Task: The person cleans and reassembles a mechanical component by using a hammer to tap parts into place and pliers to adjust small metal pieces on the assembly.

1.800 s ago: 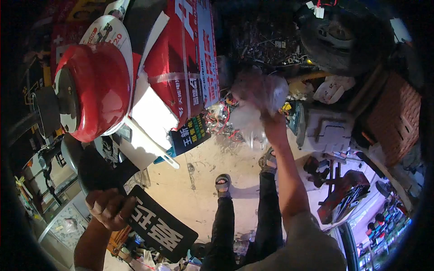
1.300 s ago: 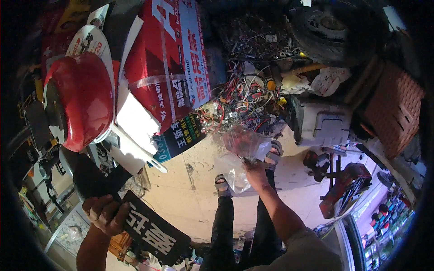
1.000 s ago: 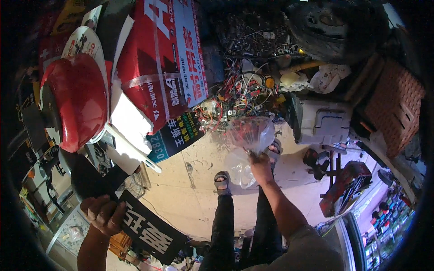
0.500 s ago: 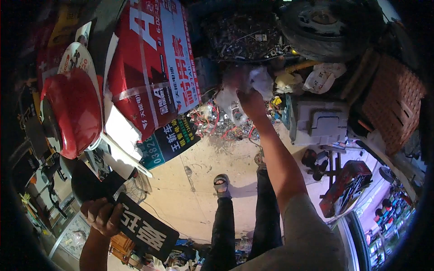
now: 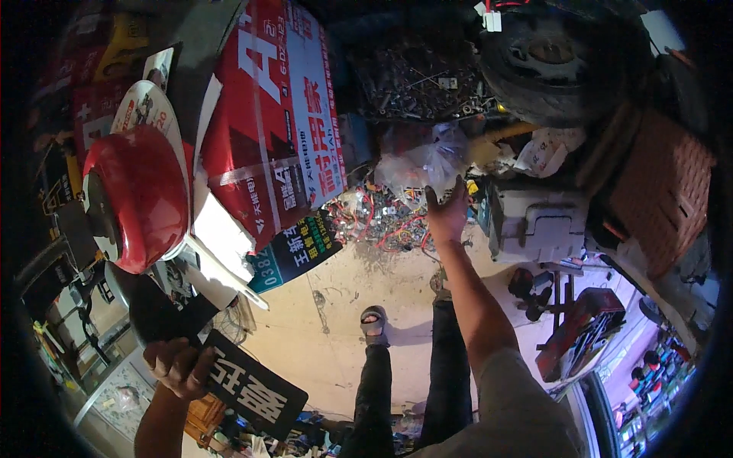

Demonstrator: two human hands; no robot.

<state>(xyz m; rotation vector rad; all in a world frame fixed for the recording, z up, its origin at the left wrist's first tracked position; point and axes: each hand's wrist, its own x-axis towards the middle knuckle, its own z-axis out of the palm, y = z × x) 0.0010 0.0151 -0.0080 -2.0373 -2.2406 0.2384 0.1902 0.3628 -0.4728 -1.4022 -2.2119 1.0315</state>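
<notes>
With the left hand (image 5: 179,368) I'm gripping the stiff-looking black plate (image 5: 256,389) by one end; the right hand (image 5: 448,206) is hanging open at the plastic bag (image 5: 416,159), likely slippery, best bunched, by the wire heap (image 5: 382,217)'s far edge.

Illumination is uneven. The floor (image 5: 341,345) at 6 o'clock is bright and warm-toned; the tyre (image 5: 544,57) at 1 o'clock lies in deep shade. A violet cast covers the area at 4 o'clock. The white sheet (image 5: 221,221) at 9 o'clock is overexposed; the adjacent red shell (image 5: 146,200) shows soft highlights. The plastic bag (image 5: 416,162) at 1 o'clock appears hazy. Fisheye distortion bends edges near the black rim.
</notes>
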